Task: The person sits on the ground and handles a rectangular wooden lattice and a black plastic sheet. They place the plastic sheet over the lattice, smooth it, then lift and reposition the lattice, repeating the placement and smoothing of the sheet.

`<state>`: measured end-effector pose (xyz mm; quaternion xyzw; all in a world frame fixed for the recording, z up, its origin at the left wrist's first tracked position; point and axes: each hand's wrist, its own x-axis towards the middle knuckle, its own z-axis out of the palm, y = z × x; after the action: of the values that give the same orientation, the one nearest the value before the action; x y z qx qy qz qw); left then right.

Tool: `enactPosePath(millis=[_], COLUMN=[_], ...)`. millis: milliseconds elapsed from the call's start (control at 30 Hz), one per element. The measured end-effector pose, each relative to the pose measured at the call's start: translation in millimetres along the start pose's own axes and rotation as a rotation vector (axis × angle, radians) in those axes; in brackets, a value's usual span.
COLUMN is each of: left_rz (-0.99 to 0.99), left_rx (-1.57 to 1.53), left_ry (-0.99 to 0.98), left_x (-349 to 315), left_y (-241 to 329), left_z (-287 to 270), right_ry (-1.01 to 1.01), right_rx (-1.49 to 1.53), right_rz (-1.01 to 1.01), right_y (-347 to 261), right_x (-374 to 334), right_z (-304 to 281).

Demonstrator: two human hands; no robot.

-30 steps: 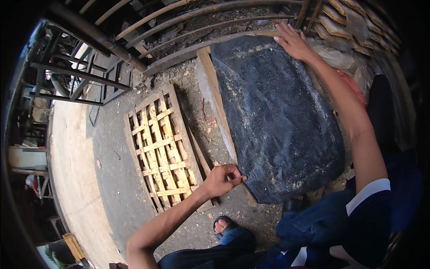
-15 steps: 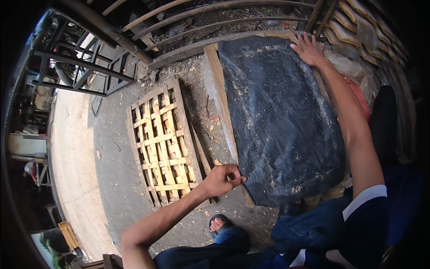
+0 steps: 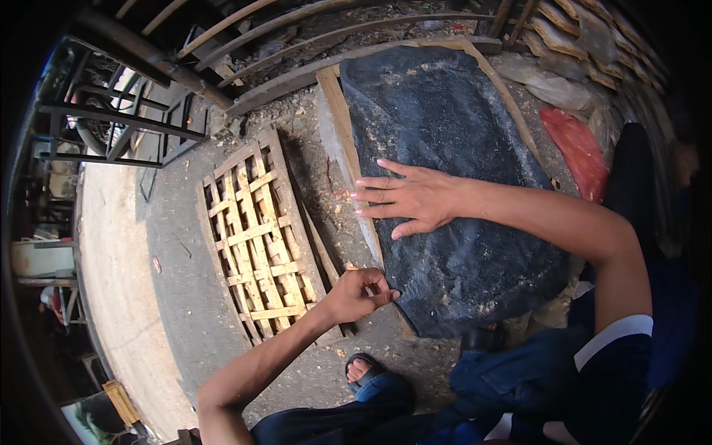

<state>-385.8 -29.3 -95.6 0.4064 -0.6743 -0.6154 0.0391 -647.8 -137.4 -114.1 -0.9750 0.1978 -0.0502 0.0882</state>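
A dark blue-black cloth, dusted with pale specks, lies over a wooden frame whose left, far and right edges show. At the cloth's near left edge my left hand pinches the fabric between thumb and fingers. My right hand rests flat on the cloth with its fingers spread, the tips reaching toward the left edge of the frame. A strip of clear plastic sheet shows along that left edge. What lies beneath the cloth is hidden.
Left of the cloth, lattice wooden racks lie stacked on the ground. Rails of a slatted wooden fence run along the far side. A red plastic bag and piled slabs are at the right; a dark metal frame stands far left.
My right hand has moved from the cloth's far right corner to its left middle. My left hand keeps its pinch at the near left edge. The view has shifted slightly.
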Motion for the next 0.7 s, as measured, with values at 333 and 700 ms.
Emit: enactPosePath(millis=[333,700], left_rz=[0.028,-0.097], left_rx=[0.026,-0.034], left_ry=[0.000,-0.020], left_x=[5,-1], left_y=[3,6], left_z=[1,-2], right_ry=[0.273,-0.011], right_rx=[-0.387,-0.049], right_rz=[1.030,0.088], right_y=[206,44], right_x=[-64,-3], right_z=[-56,-5])
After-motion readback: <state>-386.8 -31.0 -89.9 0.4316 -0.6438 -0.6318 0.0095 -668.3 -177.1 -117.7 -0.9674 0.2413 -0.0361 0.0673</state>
